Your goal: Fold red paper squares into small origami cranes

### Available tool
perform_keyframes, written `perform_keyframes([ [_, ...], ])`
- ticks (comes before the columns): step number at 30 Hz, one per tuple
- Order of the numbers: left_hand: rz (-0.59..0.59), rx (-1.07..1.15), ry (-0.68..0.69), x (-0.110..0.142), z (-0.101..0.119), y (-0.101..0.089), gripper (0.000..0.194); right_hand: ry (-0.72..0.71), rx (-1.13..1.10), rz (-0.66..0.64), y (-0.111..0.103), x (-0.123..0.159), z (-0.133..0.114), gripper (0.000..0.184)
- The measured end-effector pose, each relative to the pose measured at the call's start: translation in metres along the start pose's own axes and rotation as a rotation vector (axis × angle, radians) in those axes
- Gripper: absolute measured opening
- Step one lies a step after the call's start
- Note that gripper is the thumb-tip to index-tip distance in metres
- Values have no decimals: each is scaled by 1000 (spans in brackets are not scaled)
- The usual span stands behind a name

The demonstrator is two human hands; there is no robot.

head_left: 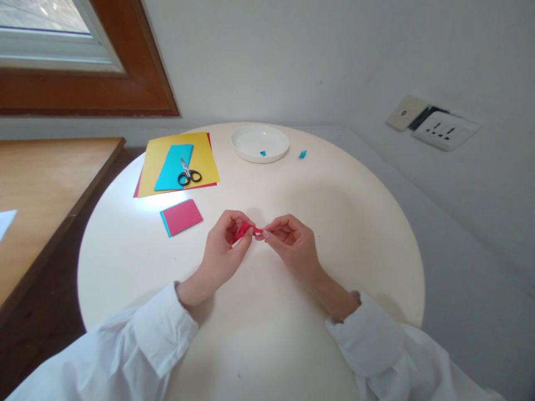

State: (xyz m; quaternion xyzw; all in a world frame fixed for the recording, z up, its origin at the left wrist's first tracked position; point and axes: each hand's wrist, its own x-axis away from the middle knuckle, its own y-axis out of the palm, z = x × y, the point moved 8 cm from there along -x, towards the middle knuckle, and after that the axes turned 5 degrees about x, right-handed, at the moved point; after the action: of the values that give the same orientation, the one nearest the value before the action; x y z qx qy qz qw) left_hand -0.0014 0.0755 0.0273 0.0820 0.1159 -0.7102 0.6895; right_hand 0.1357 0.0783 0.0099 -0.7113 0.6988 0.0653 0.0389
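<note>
A small piece of folded red paper (pixel 243 229) is held above the middle of the round table. My left hand (pixel 228 245) is closed round its left part, thumb and fingers pinching it. On the other side my right hand (pixel 295 242) pinches the paper's thin right end between thumb and forefinger. The fingers hide part of the folds, so I cannot tell its full shape. Left of my hands lies a small stack of paper squares (pixel 183 216), pinkish red on top with blue showing beneath.
Scissors (pixel 189 176) with black handles lie on blue paper (pixel 169 167), over yellow (pixel 146 172) and red sheets. At the back stands a white plate (pixel 240 150) holding a small blue piece (pixel 263 153). A small folded blue paper figure (pixel 302 154) sits right of it. Walls border the table (pixel 368 234).
</note>
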Motion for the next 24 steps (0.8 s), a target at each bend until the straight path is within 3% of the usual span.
perform_keyframes([
  [16,17,-21,9,0,3,-1,11,4,21,10,-1,0,-1,28],
  [24,5,-18,8,0,2,0,11,-9,3,15,-1,0,-1,18],
])
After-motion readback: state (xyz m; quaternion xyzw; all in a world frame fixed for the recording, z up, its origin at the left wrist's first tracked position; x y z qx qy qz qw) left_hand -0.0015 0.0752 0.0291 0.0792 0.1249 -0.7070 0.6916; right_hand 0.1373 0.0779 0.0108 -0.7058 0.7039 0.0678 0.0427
